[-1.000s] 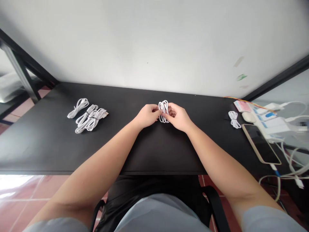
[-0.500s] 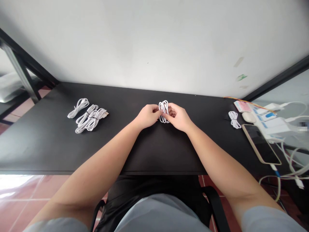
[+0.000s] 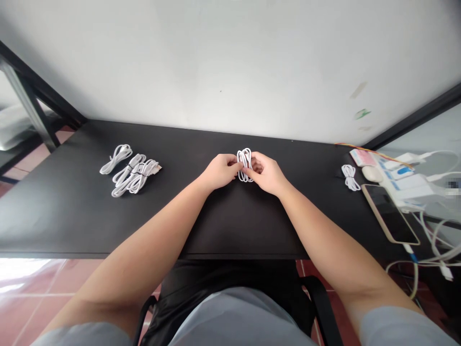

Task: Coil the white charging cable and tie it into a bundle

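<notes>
A coiled white cable (image 3: 245,175) is held between both hands above the middle of the black desk (image 3: 230,230). My left hand (image 3: 222,171) pinches its left side, thumb in front. On the right side, my right hand (image 3: 267,173) grips the same coil, its thumb lying across the loops and its other fingers curled behind. The two thumbs nearly meet at the coil's middle. Fingers cover part of the bundle, so I cannot tell whether a tie goes round it.
To the left lie tied white cables (image 3: 135,175) and another cable bundle (image 3: 117,158). At right are a small tied white cable (image 3: 350,177), a phone (image 3: 391,214) plugged into a cord, a white mouse (image 3: 372,174) and a power strip (image 3: 392,180) with chargers. A pale wall (image 3: 230,67) stands behind the desk.
Both hands keep their hold on the coiled cable in nearly the same place. The whole view has shifted very slightly; nothing else visibly differs.
</notes>
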Demonstrator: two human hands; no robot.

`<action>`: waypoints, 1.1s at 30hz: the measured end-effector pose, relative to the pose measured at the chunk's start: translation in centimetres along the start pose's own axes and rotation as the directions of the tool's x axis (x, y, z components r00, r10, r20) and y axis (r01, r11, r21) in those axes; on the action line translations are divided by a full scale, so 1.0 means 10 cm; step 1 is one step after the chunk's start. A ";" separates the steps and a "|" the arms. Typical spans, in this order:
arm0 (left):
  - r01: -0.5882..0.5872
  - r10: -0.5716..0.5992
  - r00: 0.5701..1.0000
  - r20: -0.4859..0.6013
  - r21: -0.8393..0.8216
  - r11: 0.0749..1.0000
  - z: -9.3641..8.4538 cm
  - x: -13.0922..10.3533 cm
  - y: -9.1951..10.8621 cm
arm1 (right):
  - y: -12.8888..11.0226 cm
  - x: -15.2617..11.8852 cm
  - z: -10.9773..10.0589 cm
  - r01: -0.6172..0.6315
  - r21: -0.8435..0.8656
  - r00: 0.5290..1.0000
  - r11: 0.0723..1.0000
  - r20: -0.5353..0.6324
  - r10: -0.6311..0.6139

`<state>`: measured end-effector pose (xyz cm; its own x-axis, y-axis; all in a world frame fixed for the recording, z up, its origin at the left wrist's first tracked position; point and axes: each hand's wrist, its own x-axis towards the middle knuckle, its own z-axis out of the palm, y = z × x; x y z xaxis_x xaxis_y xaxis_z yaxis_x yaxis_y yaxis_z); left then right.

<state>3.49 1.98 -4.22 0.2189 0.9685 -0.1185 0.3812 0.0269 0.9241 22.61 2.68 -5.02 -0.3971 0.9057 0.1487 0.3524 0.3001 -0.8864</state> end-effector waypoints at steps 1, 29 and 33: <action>0.000 0.000 1.000 0.001 -0.002 1.000 0.00 0.00 0.00 | 0.00 0.00 0.00 0.002 -0.001 1.000 1.000 0.000 -0.002; -0.053 0.053 0.999 0.008 0.030 0.998 0.00 0.03 -0.05 | -0.01 0.00 0.00 -0.008 -0.019 1.000 1.000 0.019 0.009; -0.053 0.052 0.999 0.013 0.030 0.998 -0.01 0.03 -0.05 | 0.00 0.00 -0.01 -0.009 -0.025 1.000 1.000 0.022 0.009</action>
<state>3.29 2.22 -4.68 0.2502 0.9653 -0.0746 0.3958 -0.0316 0.9178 22.66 2.69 -4.98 -0.4123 0.9016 0.1307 0.3770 0.2994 -0.8765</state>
